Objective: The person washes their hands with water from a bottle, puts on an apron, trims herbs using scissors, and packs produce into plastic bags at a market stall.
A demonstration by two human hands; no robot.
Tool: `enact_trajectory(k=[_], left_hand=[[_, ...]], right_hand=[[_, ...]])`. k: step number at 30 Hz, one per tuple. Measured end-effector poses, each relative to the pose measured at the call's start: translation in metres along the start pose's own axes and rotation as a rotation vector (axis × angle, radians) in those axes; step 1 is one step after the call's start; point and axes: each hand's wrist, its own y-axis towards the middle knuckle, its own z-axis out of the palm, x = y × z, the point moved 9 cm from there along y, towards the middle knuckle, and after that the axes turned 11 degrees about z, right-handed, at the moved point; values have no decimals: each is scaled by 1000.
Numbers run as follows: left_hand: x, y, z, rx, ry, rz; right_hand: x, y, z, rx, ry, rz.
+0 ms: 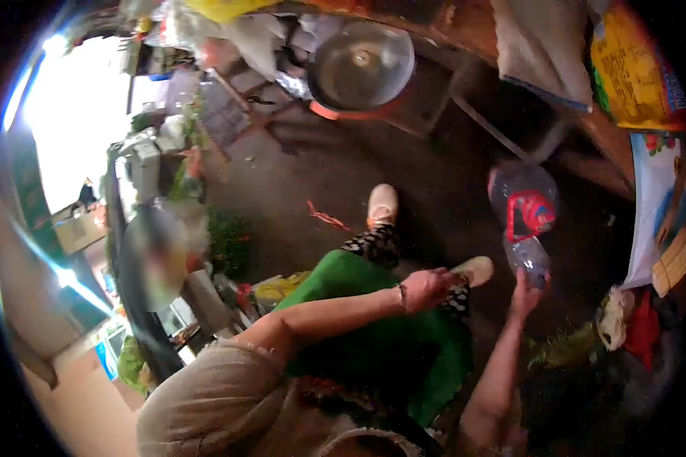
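Observation:
My right hand (530, 289) is closed around the near end of a clear plastic container (527, 257), whose exact kind is blurred. Just beyond it is a large clear plastic jug (517, 181) with a red handle and red cap; whether the two touch I cannot tell. My left hand (427, 289), with a dark band at the wrist, hangs over the green apron (358, 320) near my knee. Its fingers are curled closed, and what they hold, if anything, is hidden.
A wide metal pan (363, 67) with an orange-red rim part sits at the top. Around the dark floor (305, 183) are a wooden table edge (465, 30), a yellow bag (636, 72), greens (229, 240) and red string (328, 218). A blurred round shape (160, 255) stands at left.

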Motion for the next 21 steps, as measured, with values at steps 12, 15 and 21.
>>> enact_trajectory(k=[12,15,21], left_hand=[[19,14,-22,-139,-257,-120],[24,14,-37,-238,-369,-145],[30,15,-59,-355,-543,-293]], right_hand=[[120,-89,-13,-288,-538,-327],[218,-142,43,-52,-450,-572],[296,-96,204,340,-351,-522]])
